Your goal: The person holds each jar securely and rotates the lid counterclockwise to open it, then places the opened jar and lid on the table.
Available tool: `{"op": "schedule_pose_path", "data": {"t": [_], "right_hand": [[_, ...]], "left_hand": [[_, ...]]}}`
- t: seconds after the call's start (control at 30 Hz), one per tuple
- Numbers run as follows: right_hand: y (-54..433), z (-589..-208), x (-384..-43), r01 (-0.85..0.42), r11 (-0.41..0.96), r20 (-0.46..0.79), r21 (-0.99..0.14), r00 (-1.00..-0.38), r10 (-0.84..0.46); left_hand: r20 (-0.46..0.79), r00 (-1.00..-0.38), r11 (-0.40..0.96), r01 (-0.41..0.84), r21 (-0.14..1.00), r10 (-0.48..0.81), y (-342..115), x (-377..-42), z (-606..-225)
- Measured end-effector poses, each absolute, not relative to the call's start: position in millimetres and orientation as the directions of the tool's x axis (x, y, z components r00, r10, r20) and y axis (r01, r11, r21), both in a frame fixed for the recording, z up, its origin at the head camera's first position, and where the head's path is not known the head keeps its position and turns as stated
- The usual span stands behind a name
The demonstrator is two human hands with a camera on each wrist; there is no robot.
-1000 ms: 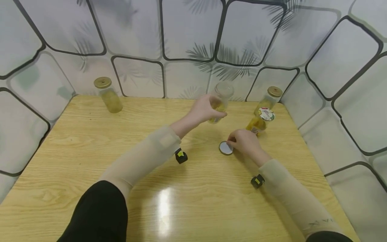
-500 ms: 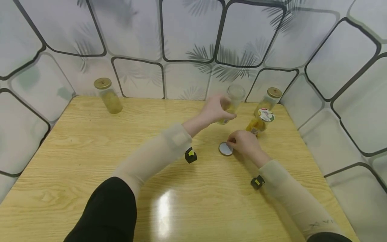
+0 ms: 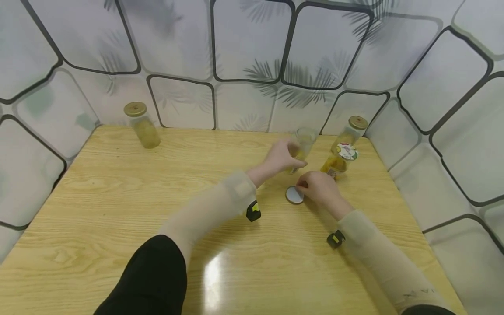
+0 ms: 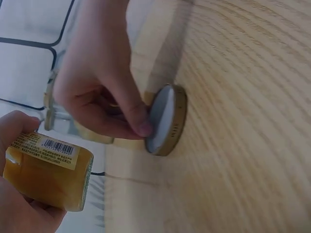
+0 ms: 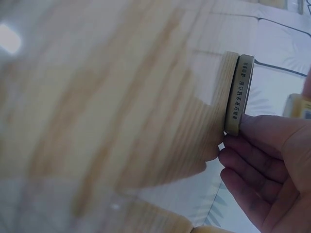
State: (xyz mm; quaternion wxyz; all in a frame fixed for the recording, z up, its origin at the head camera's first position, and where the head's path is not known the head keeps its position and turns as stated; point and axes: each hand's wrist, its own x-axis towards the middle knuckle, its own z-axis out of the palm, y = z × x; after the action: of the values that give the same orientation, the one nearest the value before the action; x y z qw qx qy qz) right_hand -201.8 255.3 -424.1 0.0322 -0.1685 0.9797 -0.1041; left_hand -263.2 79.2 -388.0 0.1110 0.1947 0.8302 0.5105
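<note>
My left hand [image 3: 277, 157] grips a lidless glass jar [image 3: 305, 141] with yellow contents, near the back right of the table. Its barcode label shows in the left wrist view, where the jar [image 4: 51, 187] appears at lower left. Just in front of it, my right hand [image 3: 320, 189] pinches the edge of a gold jar lid [image 3: 294, 195] between thumb and fingers. The lid lies white lining up on the tabletop; in the right wrist view the printed rim of the lid [image 5: 240, 94] faces the camera.
Right of the hands stands a jar of yellow contents with a colourful printed lid [image 3: 348, 151]. Behind it is a gold-lidded jar [image 3: 346, 134]. Another gold-lidded jar [image 3: 145, 131] stands at the back left of the wooden table [image 3: 118, 197]. Patterned panels [image 3: 244, 105] border the back and sides.
My left hand has carried the open jar rightward, then lowered it towards the lid. My right hand and the lid have stayed in place.
</note>
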Motion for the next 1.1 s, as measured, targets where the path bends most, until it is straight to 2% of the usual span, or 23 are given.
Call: {"op": "schedule_pose_path", "data": {"t": [0.2,0.43,0.73,1.1], "right_hand": [[256.9,-425.7,-201.4,-0.34,0.913,-0.006,-0.227,-0.937,-0.35],[257.0,-426.5,-201.7,-0.334,0.917,-0.009,-0.216,-0.939,-0.344],[256.2,-425.0,-200.6,-0.333,0.916,0.012,-0.224,-0.941,-0.339],[257.4,-426.0,-201.9,-0.355,0.914,0.006,-0.199,-0.933,-0.361]], "left_hand": [[0.003,-0.907,0.365,0.172,0.915,0.42,87.0,-263.3,-411.1],[-0.054,-0.91,0.406,0.13,0.905,0.411,94.2,-264.1,-429.7],[-0.005,-0.902,0.378,0.176,0.909,0.432,97.6,-269.4,-439.2],[-0.011,-0.852,0.367,0.214,0.905,0.524,99.1,-279.2,-441.5]]}}
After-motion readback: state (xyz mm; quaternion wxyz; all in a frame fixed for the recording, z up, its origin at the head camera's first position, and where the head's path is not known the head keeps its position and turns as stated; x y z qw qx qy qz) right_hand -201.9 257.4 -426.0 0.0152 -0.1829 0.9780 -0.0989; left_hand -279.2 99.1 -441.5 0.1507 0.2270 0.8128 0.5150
